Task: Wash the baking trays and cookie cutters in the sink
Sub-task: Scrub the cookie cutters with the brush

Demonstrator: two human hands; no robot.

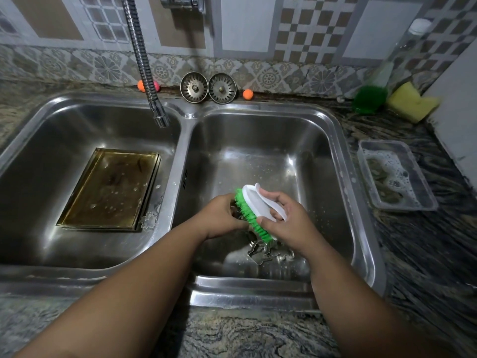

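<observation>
A white brush (260,210) with green bristles is gripped by the right hand (286,220) over the right basin (333,161), its bristles pressed against a small metal piece, mostly hidden, that is clasped in the left hand (219,218). Cookie cutters (260,253) are seen on the basin floor just below the hands. A baking tray (111,189) is laid flat in the left basin (38,151), with another cutter (149,219) at its near right corner. A tub (397,174) of suds is set on the counter (426,241) to the right
</observation>
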